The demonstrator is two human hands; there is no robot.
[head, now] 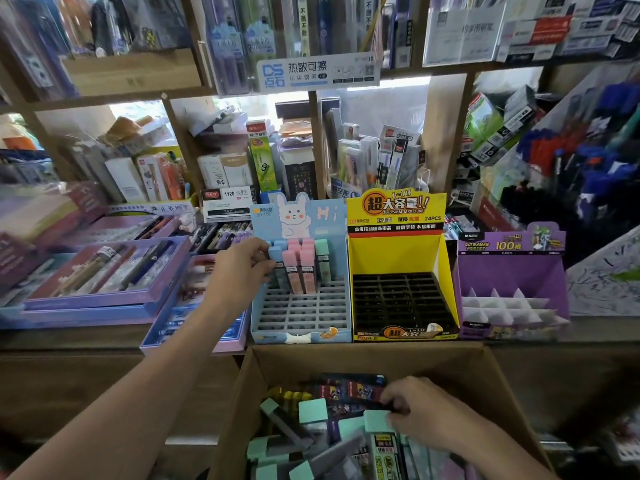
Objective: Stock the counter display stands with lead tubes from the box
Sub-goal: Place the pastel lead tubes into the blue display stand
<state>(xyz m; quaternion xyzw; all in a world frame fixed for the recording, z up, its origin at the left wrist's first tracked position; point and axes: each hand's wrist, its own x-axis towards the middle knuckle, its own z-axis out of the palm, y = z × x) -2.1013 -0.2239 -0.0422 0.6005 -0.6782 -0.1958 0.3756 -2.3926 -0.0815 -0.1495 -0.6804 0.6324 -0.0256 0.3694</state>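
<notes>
So the left hand (242, 268) is up at the blue display stand (301, 306) on the desk (69, 337), its grip pinched on a blue-capped lead tube (276, 258) going upright into the back row, next to the pink ones (299, 268) and a green one (322, 259). Most slots are empty, and so are the yellow stand (401, 271) and the purple stand (512, 282). The right hand (426, 414) is down in the cardboard box (363, 358), fingers closing on a mint-capped tube (379, 431), though I can't tell if it's properly gripped. That tube lies roughly lengthwise toward the camera, cap end away, so I'd guess it needs tipping upright and carrying forward and up to the stands.
</notes>
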